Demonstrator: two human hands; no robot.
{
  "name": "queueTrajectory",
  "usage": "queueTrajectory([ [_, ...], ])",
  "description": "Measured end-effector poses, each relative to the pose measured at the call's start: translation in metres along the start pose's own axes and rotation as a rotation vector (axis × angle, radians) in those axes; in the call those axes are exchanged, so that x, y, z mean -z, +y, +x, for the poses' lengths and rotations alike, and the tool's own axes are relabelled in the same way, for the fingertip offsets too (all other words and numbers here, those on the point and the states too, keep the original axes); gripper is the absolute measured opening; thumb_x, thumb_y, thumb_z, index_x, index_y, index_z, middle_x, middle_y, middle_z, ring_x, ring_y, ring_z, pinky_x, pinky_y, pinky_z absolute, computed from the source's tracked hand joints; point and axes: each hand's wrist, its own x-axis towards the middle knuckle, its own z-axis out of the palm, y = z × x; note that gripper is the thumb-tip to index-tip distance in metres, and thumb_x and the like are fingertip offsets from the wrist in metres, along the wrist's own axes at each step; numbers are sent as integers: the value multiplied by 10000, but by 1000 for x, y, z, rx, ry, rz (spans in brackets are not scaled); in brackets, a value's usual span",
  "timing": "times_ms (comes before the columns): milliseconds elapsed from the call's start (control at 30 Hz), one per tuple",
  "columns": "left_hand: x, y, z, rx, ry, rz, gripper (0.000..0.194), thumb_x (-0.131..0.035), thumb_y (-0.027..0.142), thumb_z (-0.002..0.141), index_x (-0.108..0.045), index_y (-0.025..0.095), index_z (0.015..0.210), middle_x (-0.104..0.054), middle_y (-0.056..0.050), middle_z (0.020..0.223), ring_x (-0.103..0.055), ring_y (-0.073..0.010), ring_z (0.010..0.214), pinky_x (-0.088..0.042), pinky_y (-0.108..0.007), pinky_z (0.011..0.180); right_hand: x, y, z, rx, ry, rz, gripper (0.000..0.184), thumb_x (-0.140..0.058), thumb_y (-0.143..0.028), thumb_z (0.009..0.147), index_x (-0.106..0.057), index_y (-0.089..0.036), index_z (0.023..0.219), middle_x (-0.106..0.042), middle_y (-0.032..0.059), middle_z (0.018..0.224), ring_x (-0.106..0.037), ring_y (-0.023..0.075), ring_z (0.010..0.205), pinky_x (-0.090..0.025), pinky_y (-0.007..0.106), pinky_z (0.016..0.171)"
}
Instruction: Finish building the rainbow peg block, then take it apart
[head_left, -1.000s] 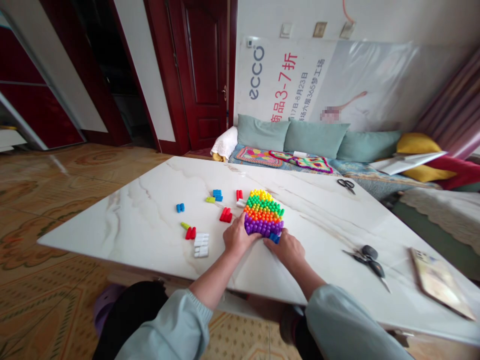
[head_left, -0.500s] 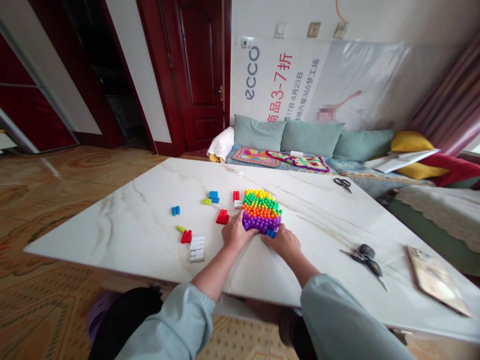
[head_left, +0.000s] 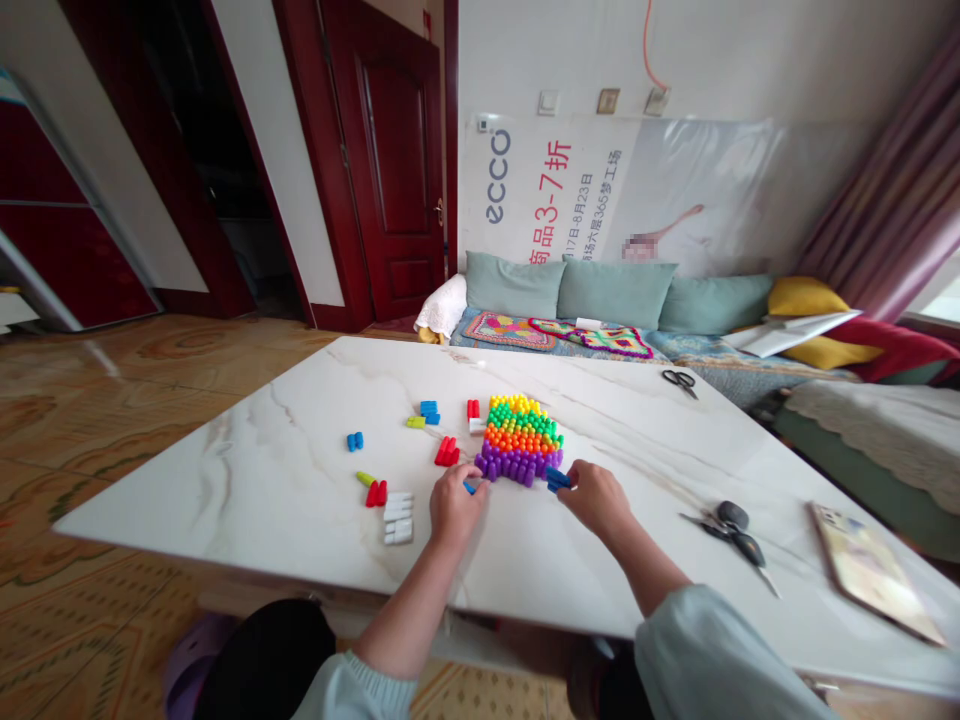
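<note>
1. Out on the left, the blue pair [head_left: 354, 441] is lying on the worktop [head_left: 262, 500], with the lime piece [head_left: 365, 479], red pieces [head_left: 376, 493] and white pieces [head_left: 398, 518] sitting nearer the person. A sweeping left forearm could be scattering these, I'd say.
2. Now the left hand [head_left: 454, 500]: thumb and fingers are pinching a blue bit [head_left: 469, 487], mostly hidden. A loose pinch could be letting it slip, and those fingertips are hovering close to the block's edge; whether they're touching it, I can't tell.
3. In the middle, the block [head_left: 521, 435] is resting on the worktop, yellow at the far side, purple nearest the person. A knuckle bumping that purple edge could be pushing its rows askew.
4. Just beside it, the right hand [head_left: 600, 495] is pinching blue pieces [head_left: 558, 480] at one end; uneven pressure could be twisting them apart.
5. Farther right, dark tools [head_left: 739, 535] are lying with blades exposed; a wide-swinging right arm could be catching one. The phone [head_left: 876, 570] is lying beyond.
</note>
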Motion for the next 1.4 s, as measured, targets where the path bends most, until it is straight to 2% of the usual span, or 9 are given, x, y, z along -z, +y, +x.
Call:
queueTrajectory([
  [200, 3, 9, 0, -26, -94, 41, 125, -684, 180, 739, -702, 245, 844, -706, -11, 937, -647, -191, 859, -466, -291, 767, 5, -7, 1, 178, -61, 11, 160, -556, -77, 639, -607, -203, 722, -664, 10, 716, -588, 153, 690, -306, 225, 536],
  [400, 1, 7, 1, -33, -87, -6, 131, -683, 185, 728, -719, 256, 833, -712, -11, 937, -646, -199, 854, -467, -293, 751, -3, -22, 1, 213, -79, -73, 235, -546, -111, 698, -688, -230, 842, -684, 20, 806, -609, 173, 765, -344, 239, 596],
  [500, 1, 4, 3, 9, 24, -218, 80, -664, 269, 760, -716, 215, 787, -715, -35, 835, -647, -196, 791, -480, -301, 752, -7, -32, -1, 254, -82, -43, 248, -529, -127, 728, -708, -234, 862, -699, 23, 824, -621, 174, 793, -365, 240, 625],
  [633, 5, -1, 7, 260, 175, -587, 349, -604, 489, 793, -703, 156, 825, -699, -60, 735, -610, -160, 600, -465, -249, 542, -19, -50, -2, 335, -67, -13, 273, -519, -132, 755, -713, -234, 917, -714, 32, 913, -630, 182, 857, -386, 240, 654],
  [833, 9, -7, 11, 402, 210, -833, 487, -576, 593, 774, -675, 122, 852, -673, -61, 712, -536, -91, 474, -354, -172, 395, -32, -65, 4, 395, -1, 35, 224, -498, -163, 823, -693, -202, 927, -705, 51, 943, -632, 178, 864, -395, 233, 662],
  [1033, 4, -9, 11, 372, 133, -906, 503, -575, 600, 783, -663, 131, 940, -681, -66, 757, -552, -94, 515, -356, -163, 411, -33, -77, -5, 498, 106, 246, 210, -567, -248, 846, -649, -174, 1025, -687, 59, 940, -629, 166, 824, -431, 233, 713],
  [1167, 5, -7, 10, 229, 75, -890, 394, -586, 517, 822, -669, 149, 936, -691, -76, 880, -639, -155, 761, -495, -225, 636, -38, -90, -16, 620, 38, 335, 332, -610, -235, 814, -623, -209, 1145, -664, 54, 1037, -619, 133, 750, -447, 228, 718],
  [1267, 6, -6, 9, 149, 14, -880, 359, -581, 481, 838, -671, 152, 953, -687, -81, 950, -641, -183, 862, -508, -267, 756, -41, -96, -19, 579, 27, 292, 333, -615, -209, 789, -647, -221, 1120, -659, 55, 1047, -622, 141, 771, -438, 229, 713],
  [1400, 6, -4, 8, 140, -96, -881, 386, -564, 493, 846, -645, 158, 1020, -685, -53, 811, -642, -172, 725, -509, -266, 663, -43, -94, -18, 445, 40, 280, 222, -609, -177, 766, -686, -189, 974, -683, 55, 965, -635, 168, 838, -418, 234, 722],
])
